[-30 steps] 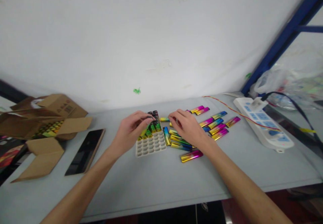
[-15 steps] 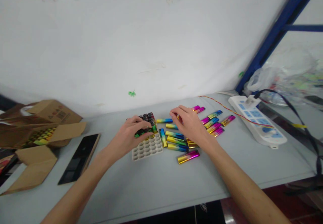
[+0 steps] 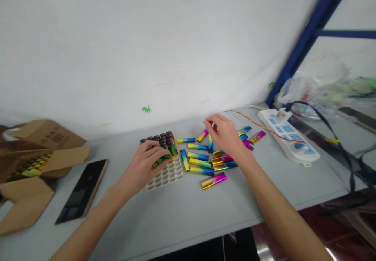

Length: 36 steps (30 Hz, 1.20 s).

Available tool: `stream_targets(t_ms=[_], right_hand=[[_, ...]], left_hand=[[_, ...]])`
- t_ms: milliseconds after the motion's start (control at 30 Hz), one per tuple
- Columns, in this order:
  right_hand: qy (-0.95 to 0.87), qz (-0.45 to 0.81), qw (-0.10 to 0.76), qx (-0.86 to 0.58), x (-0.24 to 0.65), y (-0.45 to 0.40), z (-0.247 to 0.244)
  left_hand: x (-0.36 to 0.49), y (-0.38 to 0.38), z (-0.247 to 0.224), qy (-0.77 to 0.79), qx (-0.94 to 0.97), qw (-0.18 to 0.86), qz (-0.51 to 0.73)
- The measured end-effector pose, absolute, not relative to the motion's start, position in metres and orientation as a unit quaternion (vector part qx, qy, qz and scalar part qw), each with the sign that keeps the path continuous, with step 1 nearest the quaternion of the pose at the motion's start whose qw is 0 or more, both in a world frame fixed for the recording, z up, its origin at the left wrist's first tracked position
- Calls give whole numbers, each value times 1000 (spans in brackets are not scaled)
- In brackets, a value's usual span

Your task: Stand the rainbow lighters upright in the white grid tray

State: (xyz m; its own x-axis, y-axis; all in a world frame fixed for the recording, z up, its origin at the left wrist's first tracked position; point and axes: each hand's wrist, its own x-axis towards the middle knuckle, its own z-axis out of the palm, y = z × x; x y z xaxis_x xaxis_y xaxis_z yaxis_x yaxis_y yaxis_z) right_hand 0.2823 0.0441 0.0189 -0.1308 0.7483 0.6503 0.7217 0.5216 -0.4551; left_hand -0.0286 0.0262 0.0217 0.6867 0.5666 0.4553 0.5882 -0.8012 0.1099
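My left hand [image 3: 149,160] is closed over the near left part of a pale tray [image 3: 166,176] with rows of round holes. Its thumb and fingers grip a green-and-black stick [image 3: 161,160], partly hidden by the hand. Black-topped pieces [image 3: 165,136] stand upright in the tray's far rows; nearer holes are bare. Over the loose pile, my right hand [image 3: 225,133] has thumb and fingers drawn together. A bit of yellow shows by those fingers, but I cannot make out whether they hold it. Shiny sticks in blue, yellow and magenta [image 3: 214,180] lie flat between and under the hands.
At left are an open cardboard box [image 3: 55,135] with yellow-green pieces inside and a dark phone [image 3: 82,190]. A white power strip [image 3: 288,135] with cables lies at right, near a blue frame [image 3: 299,45]. The wall [image 3: 176,57] rises behind the table.
The view has turned slightly right. My right hand has moved right and back over the pile, uncovering sticks near its fingertips. The left hand stays at the tray, its green-and-black stick showing more.
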Motion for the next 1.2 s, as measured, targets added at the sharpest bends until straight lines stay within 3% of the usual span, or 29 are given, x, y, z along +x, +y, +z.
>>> stream_targets(t_ms=[333, 567, 700, 767, 867, 933, 1033, 1200], right_hand=[[-706, -66, 481, -516, 309, 48, 25], [-603, -147, 532, -576, 334, 42, 36], [-620, -114, 532, -565, 330, 38, 40], [-698, -12, 478, -533, 321, 36, 40], [-824, 177, 315, -436, 303, 33, 33], [-861, 240, 210, -396, 292, 30, 27], [-872, 248, 113, -406, 281, 23, 22], [-871, 185, 40, -454, 272, 10, 24]], left_hand=[[-27, 26, 26, -357, -895, 132, -232], [-48, 41, 21, -410, -888, 44, -203], [-56, 46, 10, -438, -867, -32, -235], [-56, 48, 7, -439, -865, -47, -240], [-56, 49, 3, -440, -863, -45, -246], [-56, 50, 1, -443, -861, -40, -246], [-55, 49, 2, -436, -866, -16, -244], [-45, 29, 27, -377, -876, 53, -295]])
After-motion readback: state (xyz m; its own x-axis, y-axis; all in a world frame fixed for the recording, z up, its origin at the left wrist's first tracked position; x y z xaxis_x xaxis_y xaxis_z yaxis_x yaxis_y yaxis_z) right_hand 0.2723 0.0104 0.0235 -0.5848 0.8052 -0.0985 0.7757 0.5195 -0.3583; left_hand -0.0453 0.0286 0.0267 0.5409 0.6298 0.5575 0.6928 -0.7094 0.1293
